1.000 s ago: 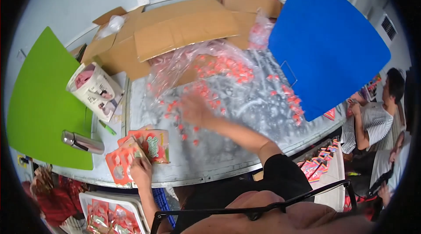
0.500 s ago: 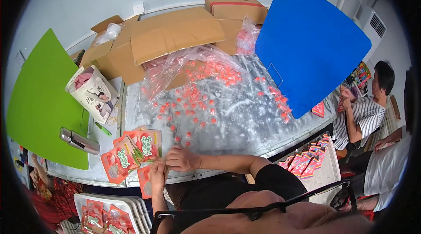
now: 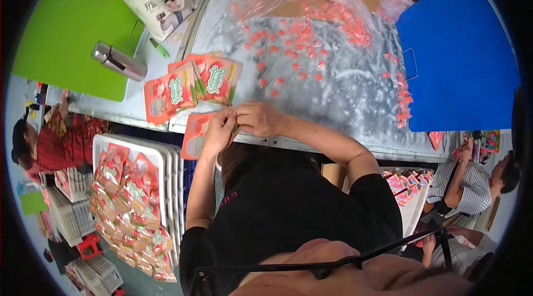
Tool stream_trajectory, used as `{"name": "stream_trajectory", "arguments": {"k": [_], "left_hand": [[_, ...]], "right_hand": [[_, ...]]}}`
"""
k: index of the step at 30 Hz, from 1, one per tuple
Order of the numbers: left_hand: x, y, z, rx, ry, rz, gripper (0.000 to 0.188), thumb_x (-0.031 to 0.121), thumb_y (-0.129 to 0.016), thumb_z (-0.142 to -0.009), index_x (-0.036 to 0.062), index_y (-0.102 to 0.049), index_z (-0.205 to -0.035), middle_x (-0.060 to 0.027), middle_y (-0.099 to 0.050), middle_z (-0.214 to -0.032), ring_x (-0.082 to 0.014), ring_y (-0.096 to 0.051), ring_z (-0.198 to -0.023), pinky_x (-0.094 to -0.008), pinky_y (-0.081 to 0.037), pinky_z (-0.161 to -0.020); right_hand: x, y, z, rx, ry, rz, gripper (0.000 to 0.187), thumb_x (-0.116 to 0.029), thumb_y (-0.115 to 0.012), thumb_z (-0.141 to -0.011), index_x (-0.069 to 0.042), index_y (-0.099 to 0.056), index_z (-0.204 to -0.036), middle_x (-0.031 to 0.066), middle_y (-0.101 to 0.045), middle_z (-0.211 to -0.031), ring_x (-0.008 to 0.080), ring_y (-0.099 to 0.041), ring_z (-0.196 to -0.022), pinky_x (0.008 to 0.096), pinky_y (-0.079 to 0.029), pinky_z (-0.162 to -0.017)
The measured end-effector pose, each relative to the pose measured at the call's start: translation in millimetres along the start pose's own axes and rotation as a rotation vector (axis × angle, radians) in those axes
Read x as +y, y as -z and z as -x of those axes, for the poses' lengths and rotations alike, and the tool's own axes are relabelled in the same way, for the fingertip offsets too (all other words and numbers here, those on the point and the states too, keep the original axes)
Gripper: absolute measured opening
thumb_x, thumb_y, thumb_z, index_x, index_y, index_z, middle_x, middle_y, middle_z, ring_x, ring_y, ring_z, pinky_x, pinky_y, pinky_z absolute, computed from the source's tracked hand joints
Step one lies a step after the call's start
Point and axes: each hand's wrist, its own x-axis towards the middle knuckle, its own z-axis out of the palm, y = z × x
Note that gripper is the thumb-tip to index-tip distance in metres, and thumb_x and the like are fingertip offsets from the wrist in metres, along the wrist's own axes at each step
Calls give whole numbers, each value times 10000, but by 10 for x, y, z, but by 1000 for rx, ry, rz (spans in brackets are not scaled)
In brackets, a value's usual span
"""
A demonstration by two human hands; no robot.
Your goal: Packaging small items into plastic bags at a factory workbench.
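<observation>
At the table's front edge my left hand is closed on the top of a red and green printed pouch, which has a clear round window. My right hand pinches the same pouch's edge beside the left; the fingertips nearly meet and hide that edge. Just beyond them a few matching pouches lie fanned and overlapping on the table. Small red wrapped sweets are scattered over the grey tabletop, spilling from a clear plastic bag.
A blue board stands at right, a green board at left. Near the green one are a steel flask, a green-handled tool and a white bag. Stacked white trays hold pouches below left. Co-workers sit on both sides.
The view has tilted downward, showing more of the pouch-filled trays and less of the boxes behind. Both hands stay together on the pouch at the table edge.
</observation>
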Motion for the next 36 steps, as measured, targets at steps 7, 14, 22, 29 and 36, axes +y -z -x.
{"name": "stream_trajectory", "arguments": {"k": [7,14,22,29,36], "left_hand": [[328,75,226,-207,224,532,232,247,-571,-998,56,-539,-870,42,-486,-774,-37,-434,-716,-204,-379,-638],[312,230,300,-490,341,555,236,245,-717,-902,42,-597,-910,35,-531,-773,-38,-471,-698,-201,-363,-581],[197,149,423,-641,242,458,175,0,-628,-826,28,-665,-995,46,-627,-863,-28,-554,-788,-198,-432,-687],[137,94,568,-440,163,-17,61,50,-642,-790,33,-605,-745,0,-556,-623,-81,-549,-617,-291,-431,-547],[461,186,634,-166,-50,-664,92,98,-634,-742,32,-636,-806,-213,-604,-689,-422,-623,-708,-460,-487,-622]], "right_hand": [[-97,-35,139,-103,-8,221,97,-147,-665,-795,-76,-612,-834,56,-575,-835,270,-628,-808,403,-508,-696],[-438,41,213,-155,-228,22,125,-112,-665,-804,-63,-616,-908,71,-591,-894,272,-654,-789,386,-540,-647],[-549,71,161,-176,-151,-253,188,-92,-717,-756,-26,-601,-889,97,-581,-922,296,-618,-885,392,-516,-765],[-545,-51,198,-182,-106,-190,175,-74,-719,-723,0,-589,-814,106,-569,-894,305,-606,-852,406,-503,-756],[-497,-92,389,-324,-137,4,151,-150,-609,-794,-17,-613,-723,96,-588,-849,298,-606,-823,416,-481,-738]]}}
